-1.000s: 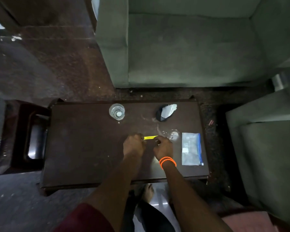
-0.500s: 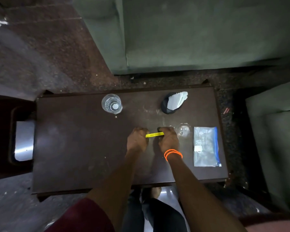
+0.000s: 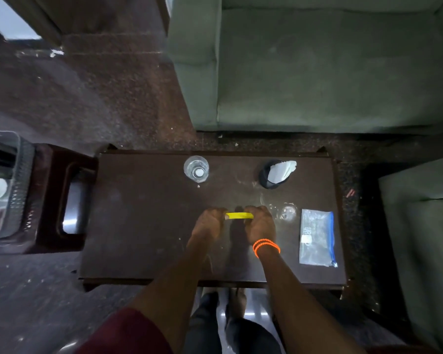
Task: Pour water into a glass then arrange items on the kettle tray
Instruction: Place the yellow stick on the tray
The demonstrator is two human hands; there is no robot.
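Tray (image 3: 51, 200), far left, off the table's end: dark wood, a shiny item lying in it. Beyond it at the frame edge, a clear box; contents too blurred to name.

Table (image 3: 138, 238): dark, scuffed, wet marks toward its right half.

Glass (image 3: 196, 168), back of table, left of centre: upright, water in it, standing where it stood a second ago. The pouring looks done.

Left hand (image 3: 209, 224), centre: fingers curled, pinching the left end of the yellow sachet (image 3: 239, 215).

Sachet: held level just above the table between both hands. Same grip as a second ago, hands barely moved; no tear visible. I judge it is being opened or straightened, so the arranging has hardly begun.

Right hand (image 3: 261, 223): fingers curled, pinching the sachet's right end; orange bands on the wrist.

Dark cup (image 3: 273, 175), back right: white paper poking out.

Clear pouch (image 3: 316, 237), far right: flat, blue zip edge, well apart from the tray.
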